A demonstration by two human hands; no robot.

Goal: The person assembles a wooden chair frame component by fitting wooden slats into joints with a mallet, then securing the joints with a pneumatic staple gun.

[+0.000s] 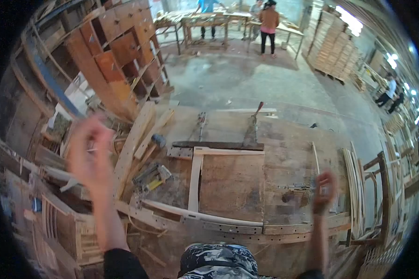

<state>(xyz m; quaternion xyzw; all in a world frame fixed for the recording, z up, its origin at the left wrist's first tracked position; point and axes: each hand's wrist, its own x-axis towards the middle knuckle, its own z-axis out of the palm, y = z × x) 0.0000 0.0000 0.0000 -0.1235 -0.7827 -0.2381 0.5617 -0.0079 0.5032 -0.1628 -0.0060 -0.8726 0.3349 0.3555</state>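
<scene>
My left hand [89,151] is raised above the left side of the workbench, smeared by motion; whether it holds anything is hidden. Over the bench's right side is my right hand [325,191], also blurred, with its fingers seemingly curled beside a metal clamp [299,187]. Between my hands, pale wooden strips lie as a partial frame: a crosspiece [195,181], a far rail [230,152] and a near rail [200,215]. A dark bar [219,145] runs along the far rail. Behind it stand a red-handled clamp [254,124] and another clamp [201,124].
On the bench's left lie a hammer [158,140], a nail gun [151,179] and long boards [135,144]. Thin wood strips [354,193] stand at the right. A wooden cabinet [118,58] is at far left. Several people work beyond, near stacked wood [335,51].
</scene>
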